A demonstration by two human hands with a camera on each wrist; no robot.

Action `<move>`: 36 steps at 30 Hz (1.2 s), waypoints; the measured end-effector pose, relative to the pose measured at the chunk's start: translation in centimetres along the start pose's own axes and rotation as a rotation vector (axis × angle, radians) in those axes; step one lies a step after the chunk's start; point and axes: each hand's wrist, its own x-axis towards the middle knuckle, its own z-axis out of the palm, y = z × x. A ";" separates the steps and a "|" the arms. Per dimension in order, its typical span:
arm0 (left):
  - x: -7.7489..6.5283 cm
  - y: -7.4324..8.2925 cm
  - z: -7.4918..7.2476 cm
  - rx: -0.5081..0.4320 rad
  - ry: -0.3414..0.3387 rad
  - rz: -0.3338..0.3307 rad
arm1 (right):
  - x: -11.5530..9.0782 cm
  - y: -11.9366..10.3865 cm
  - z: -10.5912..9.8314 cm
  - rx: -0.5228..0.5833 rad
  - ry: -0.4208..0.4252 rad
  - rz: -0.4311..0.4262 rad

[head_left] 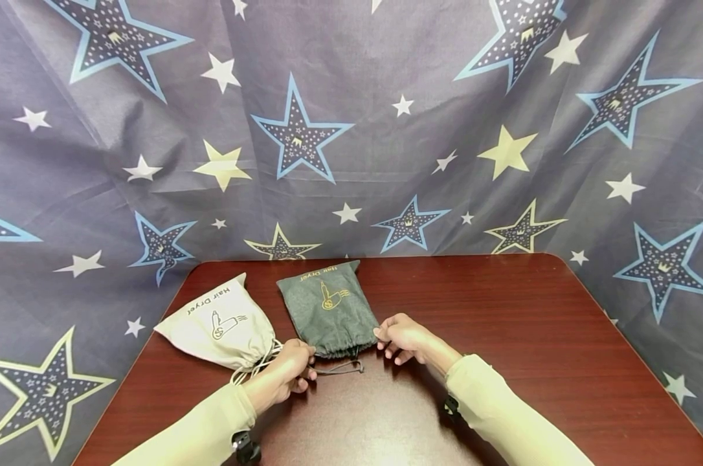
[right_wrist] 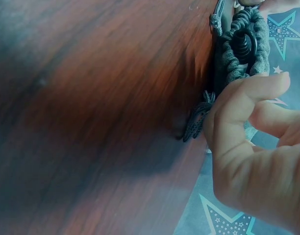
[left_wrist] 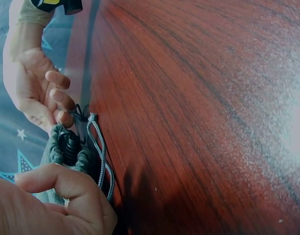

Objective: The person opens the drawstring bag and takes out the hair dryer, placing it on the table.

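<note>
A dark grey drawstring bag point(head_left: 332, 320) printed with "Hair Dryer" and a gold dryer outline lies flat, its gathered mouth towards me. My left hand point(head_left: 291, 370) pinches the left corner of that mouth. At the opposite corner, my right hand point(head_left: 406, 338) grips the edge between thumb and finger. Both wrist views show the ruffled opening parted, with a black coiled cord point(right_wrist: 242, 46) inside; the rest of the contents is hidden. A knotted drawstring point(left_wrist: 102, 152) hangs out beside my left hand, and another dark cord loop point(right_wrist: 198, 115) lies near my right fingers.
A cream drawstring bag point(head_left: 217, 327) with the same print lies to the left, its white cords point(head_left: 252, 369) reaching under my left wrist. The reddish-brown table point(head_left: 491, 304) ends at the back against a grey star-patterned cloth point(head_left: 351, 129).
</note>
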 end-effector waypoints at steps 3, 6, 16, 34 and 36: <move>0.0 0.0 -0.1 -0.001 -0.001 0.003 | 0.0 0.0 0.0 -0.002 0.002 0.002; 0.0 0.0 -0.1 -0.002 0.000 0.007 | -0.1 -0.1 0.0 -0.002 0.006 0.007; -0.2 0.0 -0.3 0.004 0.005 0.009 | -0.1 -0.2 0.0 -0.003 0.005 0.008; -0.4 0.0 -0.4 0.001 0.001 0.000 | -0.2 -0.1 -0.1 -0.007 0.005 0.008; -0.4 0.0 -0.4 0.001 0.002 0.000 | -0.2 -0.1 -0.1 -0.008 0.009 0.007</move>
